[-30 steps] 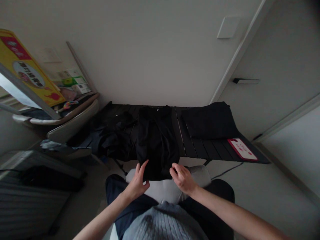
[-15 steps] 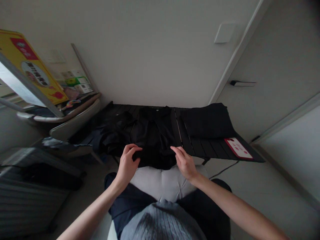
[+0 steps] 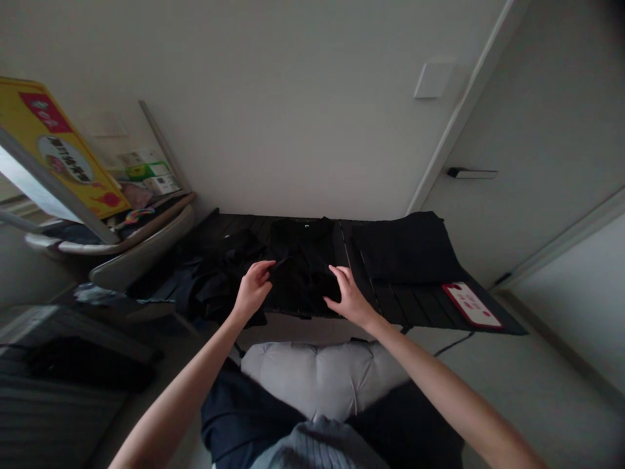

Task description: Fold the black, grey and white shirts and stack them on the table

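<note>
Black dominates the slatted folding counter [image 3: 390, 305]: a dark shirt [image 3: 303, 260] lies at its middle, collar toward the far edge with a small pale label showing, and its body bunched in soft folds toward the near edge. Both hands work on it from the near side. The left hand [image 3: 252, 291] reaches in from the left edge of the shirt, fingers slightly curled over a fold, though whether they pinch the cloth or only rest on it cannot be told. The right hand [image 3: 347, 298] is open, its fingertips [image 3: 336, 273] lying on the fabric. Placed this way, the hands appear to bracket the shirt from both sides, likely to control the cloth between them.

To the left, a crumpled heap of dark clothes [image 3: 219, 286] lies against the shirt. To the right, a flatter, neatly laid dark garment [image 3: 405, 251] rests apart from it, with a red-and-white card [image 3: 471, 305] near the right end of the counter. The shirt's central spot seems chosen to keep it within easy reach of the person, who sits close with a pale grey cushion [image 3: 317, 374] on the lap.
</note>
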Motion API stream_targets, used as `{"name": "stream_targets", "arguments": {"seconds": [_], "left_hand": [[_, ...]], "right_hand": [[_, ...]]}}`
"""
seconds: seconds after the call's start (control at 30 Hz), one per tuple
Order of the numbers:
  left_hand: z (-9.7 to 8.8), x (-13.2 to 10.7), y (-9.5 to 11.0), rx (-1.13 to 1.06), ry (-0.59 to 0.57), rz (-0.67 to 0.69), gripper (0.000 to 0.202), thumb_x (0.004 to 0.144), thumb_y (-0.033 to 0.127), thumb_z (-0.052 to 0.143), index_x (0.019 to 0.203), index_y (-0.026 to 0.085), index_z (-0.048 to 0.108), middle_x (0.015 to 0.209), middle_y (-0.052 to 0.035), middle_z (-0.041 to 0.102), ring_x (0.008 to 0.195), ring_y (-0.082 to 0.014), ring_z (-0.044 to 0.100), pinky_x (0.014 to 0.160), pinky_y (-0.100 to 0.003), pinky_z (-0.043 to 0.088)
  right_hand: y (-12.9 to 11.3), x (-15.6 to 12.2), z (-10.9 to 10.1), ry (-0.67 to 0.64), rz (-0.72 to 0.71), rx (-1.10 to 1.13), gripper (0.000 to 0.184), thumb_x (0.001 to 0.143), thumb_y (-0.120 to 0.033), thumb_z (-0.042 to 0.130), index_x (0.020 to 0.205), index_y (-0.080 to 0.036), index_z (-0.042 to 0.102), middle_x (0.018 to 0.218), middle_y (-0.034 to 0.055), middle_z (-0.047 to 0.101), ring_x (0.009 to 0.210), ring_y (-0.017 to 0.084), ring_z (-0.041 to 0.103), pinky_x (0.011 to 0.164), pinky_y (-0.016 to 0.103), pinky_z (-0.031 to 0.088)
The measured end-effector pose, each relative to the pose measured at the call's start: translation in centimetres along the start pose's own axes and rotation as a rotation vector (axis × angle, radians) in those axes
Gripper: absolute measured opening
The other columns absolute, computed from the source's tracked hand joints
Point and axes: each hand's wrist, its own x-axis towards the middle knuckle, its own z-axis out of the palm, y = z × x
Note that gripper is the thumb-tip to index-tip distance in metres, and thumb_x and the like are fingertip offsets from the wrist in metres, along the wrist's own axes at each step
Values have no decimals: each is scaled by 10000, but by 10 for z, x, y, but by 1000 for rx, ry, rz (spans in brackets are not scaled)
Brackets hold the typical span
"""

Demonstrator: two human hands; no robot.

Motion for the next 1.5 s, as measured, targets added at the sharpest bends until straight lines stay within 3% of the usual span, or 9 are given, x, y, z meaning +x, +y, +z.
{"name": "stream_targets", "arguments": {"seconds": [0.17, 0.3, 0.63, 0.8, 0.9, 1.03, 1.13, 1.33, 1.5], "left_hand": [[5, 21, -19, 303, -37, 105, 499, 692, 66, 522, 1157, 224, 611, 1147, -45, 554, 1069, -186, 571, 952, -353, 490], [7, 50, -30, 395, 6, 104, 434, 653, 10, 489, 998, 210, 663, 994, -26, 581, 962, -179, 589, 897, -328, 494], [25, 182, -65, 379, 168, 98, 205, 758, 124, 557, 922, 185, 663, 977, -42, 582, 931, -192, 591, 885, -344, 491], [42, 269, -95, 399, 235, 46, 188, 804, 126, 547, 942, 151, 671, 1006, -80, 597, 967, -205, 598, 935, -361, 472], [53, 304, -117, 392, 124, 41, 363, 851, 140, 519, 1210, 118, 575, 1214, -146, 556, 1157, -229, 537, 1029, -381, 405], [69, 302, -147, 536, -82, -105, 745, 842, 213, 589, 1483, 145, 215, 1542, -225, 196, 1395, -329, 288, 1082, -479, 322], [78, 275, -164, 771, -108, -342, 706, 862, 323, 573, 1465, 136, 256, 1526, -277, 201, 1355, -423, 320, 1026, -565, 334], [85, 242, -169, 1019, 89, -511, 710, 897, 468, 469, 1419, 14, 306, 1252, -331, 503, 1189, -449, 486, 910, -559, 411], [74, 251, -157, 824, -14, -701, 740, 891, 446, 505, 1424, -4, 260, 1242, -325, 531, 1137, -416, 562, 901, -499, 450]], "right_hand": [[27, 16, 24, -6, 57, -164, 371, 740, -23, 510, 1064, -187, 588, 988, 87, 543, 1016, 250, 555, 914, 417, 484], [51, 52, 21, 21, 135, -17, 236, 763, -71, 502, 929, -201, 607, 941, 56, 588, 927, 209, 599, 850, 336, 496], [130, 176, 24, -18, 365, 194, 235, 832, -329, 528, 946, -186, 675, 811, 40, 713, 583, 176, 626, 631, 294, 492], [167, 251, 48, 63, 426, 29, 252, 846, -236, 489, 984, -157, 685, 984, 111, 713, 921, 245, 661, 871, 365, 480], [184, 275, 70, 37, 517, -43, 391, 879, -213, 440, 1226, -111, 588, 1216, 170, 629, 1153, 267, 576, 998, 400, 414], [199, 263, 104, -109, 637, -107, 811, 841, -327, 574, 1511, -107, 173, 1513, 247, 277, 1368, 349, 344, 1061, 478, 341], [207, 234, 127, -143, 776, -210, 848, 830, -403, 595, 1511, -124, 173, 1534, 294, 156, 1353, 447, 313, 1032, 605, 298], [205, 201, 146, 69, 823, -312, 703, 863, -421, 519, 1384, 18, 348, 1244, 371, 490, 1234, 439, 435, 937, 626, 372], [191, 210, 138, -174, 974, -241, 500, 901, -298, 491, 1338, -69, 412, 1228, 251, 543, 1078, 329, 596, 856, 424, 486]]}}
